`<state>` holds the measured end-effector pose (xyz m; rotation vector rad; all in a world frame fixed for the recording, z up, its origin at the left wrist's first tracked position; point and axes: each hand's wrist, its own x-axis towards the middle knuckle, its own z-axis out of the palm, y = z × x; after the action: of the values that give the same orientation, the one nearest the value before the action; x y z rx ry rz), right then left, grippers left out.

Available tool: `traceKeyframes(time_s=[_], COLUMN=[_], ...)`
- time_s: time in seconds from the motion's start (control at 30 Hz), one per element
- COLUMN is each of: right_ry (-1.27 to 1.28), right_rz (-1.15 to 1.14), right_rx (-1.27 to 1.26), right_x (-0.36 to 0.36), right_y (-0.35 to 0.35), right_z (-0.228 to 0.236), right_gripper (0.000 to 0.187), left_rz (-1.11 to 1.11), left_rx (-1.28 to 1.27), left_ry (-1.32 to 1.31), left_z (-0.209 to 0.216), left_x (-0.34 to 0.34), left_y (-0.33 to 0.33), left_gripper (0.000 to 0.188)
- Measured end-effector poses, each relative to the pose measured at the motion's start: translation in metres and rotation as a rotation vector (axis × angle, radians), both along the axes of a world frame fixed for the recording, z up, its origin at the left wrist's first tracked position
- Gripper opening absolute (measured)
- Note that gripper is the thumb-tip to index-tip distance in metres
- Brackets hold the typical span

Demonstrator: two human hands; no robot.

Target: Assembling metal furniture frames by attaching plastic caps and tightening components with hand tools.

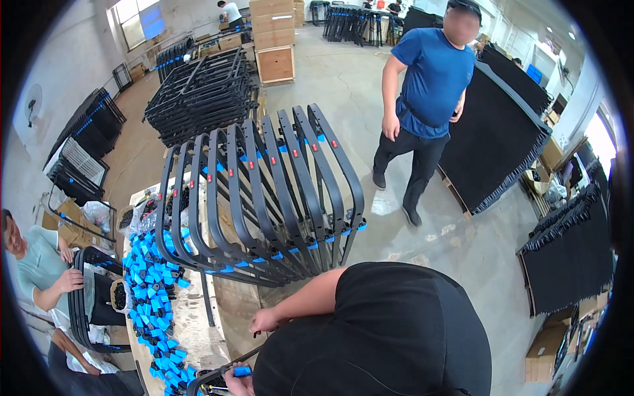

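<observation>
Your two hands at a table, with black tubular frames and blue fittings. Your right hand (265, 321), one of the pair, is curled, its fingers pinching one small dark piece (255, 334) over the table (198, 317). Your left hand (236, 384), at the lower edge of view, touches one blue fitting (242, 371); it is partly cut off, so whether it is clenched on that fitting cannot be told. One black tubular frame (218, 371) runs beside it, at the near end of the table, its lower part out of view.

Loose on the table to your left lies one long heap of blue fittings (146, 290), dozens in number, too crowded to count. Beyond stand roughly ten upright frames (252, 178) in one close row.

The blue fitting is short, blocky and bright; the frame beside it is slender, dark and bent at a corner. The upright frames are matt black with rounded corners, red labels on their upper bars and blue parts lower down.

Three co-workers are near: one in a blue shirt (437, 76), one in a pale green shirt (46, 257) holding curved black tubes (80, 300), and one in dark clothing (66, 369), partly cropped.
</observation>
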<state>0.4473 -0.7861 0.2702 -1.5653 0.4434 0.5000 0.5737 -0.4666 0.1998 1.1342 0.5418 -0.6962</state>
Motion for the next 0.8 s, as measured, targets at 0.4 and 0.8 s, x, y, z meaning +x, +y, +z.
traceKeyframes(time_s=[0.4,0.8], right_ry=[-0.162,0.102], right_rz=[0.152,-0.003], right_rx=[-0.225,0.137], right_x=[0.003,0.051], right_y=[0.026,0.051], right_z=[-0.043,-0.006], right_gripper=[0.042,0.036], left_rz=[-0.292,0.041], left_rx=[-0.229,-0.195], left_ry=[-0.123,-0.052], left_z=[-0.013,0.062], left_x=[-0.003,-0.041], left_y=[0.015,-0.027], left_gripper=[0.018,0.021])
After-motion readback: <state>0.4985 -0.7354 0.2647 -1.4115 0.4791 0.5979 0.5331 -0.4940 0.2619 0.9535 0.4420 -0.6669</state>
